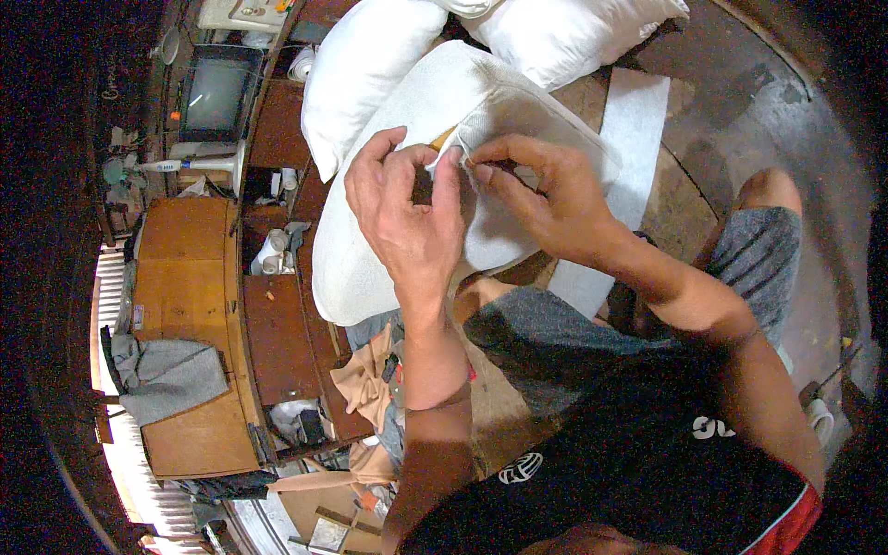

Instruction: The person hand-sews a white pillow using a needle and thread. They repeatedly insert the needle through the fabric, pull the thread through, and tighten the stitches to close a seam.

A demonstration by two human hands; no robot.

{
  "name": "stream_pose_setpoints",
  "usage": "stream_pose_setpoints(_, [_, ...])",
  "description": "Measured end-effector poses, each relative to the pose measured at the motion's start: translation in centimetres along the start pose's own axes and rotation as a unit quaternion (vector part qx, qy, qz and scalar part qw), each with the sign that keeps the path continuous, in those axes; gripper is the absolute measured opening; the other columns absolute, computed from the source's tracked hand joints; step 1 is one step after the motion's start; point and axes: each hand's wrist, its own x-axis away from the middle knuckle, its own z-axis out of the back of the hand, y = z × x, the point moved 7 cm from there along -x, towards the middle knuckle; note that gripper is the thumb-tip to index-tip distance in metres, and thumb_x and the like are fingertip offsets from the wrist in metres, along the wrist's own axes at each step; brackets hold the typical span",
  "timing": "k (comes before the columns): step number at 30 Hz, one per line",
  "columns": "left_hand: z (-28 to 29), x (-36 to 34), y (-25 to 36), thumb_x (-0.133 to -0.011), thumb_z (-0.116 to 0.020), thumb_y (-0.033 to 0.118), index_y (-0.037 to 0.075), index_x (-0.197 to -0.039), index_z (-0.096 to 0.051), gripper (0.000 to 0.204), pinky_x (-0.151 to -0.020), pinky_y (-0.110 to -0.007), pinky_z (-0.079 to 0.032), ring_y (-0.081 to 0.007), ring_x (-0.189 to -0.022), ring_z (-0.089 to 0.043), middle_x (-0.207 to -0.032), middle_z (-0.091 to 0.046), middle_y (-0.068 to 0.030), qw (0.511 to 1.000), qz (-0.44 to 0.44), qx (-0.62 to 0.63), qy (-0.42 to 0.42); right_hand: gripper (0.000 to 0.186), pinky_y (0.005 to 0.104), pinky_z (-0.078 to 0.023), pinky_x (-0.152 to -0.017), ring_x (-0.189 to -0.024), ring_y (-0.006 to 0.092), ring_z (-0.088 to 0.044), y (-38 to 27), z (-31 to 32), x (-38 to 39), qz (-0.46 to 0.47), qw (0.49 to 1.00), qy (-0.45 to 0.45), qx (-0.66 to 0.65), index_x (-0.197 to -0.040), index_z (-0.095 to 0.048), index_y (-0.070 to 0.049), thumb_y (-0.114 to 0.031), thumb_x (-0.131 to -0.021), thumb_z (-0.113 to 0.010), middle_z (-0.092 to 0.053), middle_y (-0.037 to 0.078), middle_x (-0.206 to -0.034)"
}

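A large white fabric cushion (356,268) lies in front of me, with a gap in its edge showing yellow material (442,139). My left hand (402,208) is closed on the white fabric at the gap, thumb and fingers pinching the folded edge. My right hand (550,194) is just to the right, thumb and forefinger pinched close together at the same edge; whatever is between them is too small to make out.
Two white pillows (351,74) (573,28) lie behind the cushion. A white strip (634,111) rests on cardboard (675,222) to the right. Wooden cabinets (190,259) with a screen (213,92) and clutter line the left. Tan cloth (365,375) lies beside my left arm.
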Motion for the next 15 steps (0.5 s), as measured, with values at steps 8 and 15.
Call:
stream_pose_setpoints(8, [-1.4,1.3,0.3,-0.085,-0.082,0.012,0.003,-0.088,-0.07,0.016,-0.102,-0.042,-0.048,-0.0318,-0.109,-0.066,-0.113,-0.072,-0.0166,0.996,0.063,0.05,0.034,0.02,0.038,-0.057,-0.074,-0.084,0.0282,-0.075,-0.1,1.4,0.7,-0.028,0.999,-0.026,0.013,-0.106,-0.072,0.0,-0.016,-0.098,-0.067,-0.074,0.019,-0.096])
stream_pose_setpoints(15, [-1.4,1.0,-0.2,-0.087,-0.081,0.01,0.002,-0.085,-0.068,0.015,-0.098,-0.042,-0.049,-0.03,-0.105,-0.068,-0.109,-0.074,-0.0159,0.995,0.067,0.056,0.055,0.018,0.0368,-0.056,-0.072,-0.079,0.0246,-0.073,-1.1,1.1,1.0,-0.035,0.997,-0.069,0.015,-0.108,-0.073,0.0,-0.014,-0.098,-0.067,-0.074,0.018,-0.091])
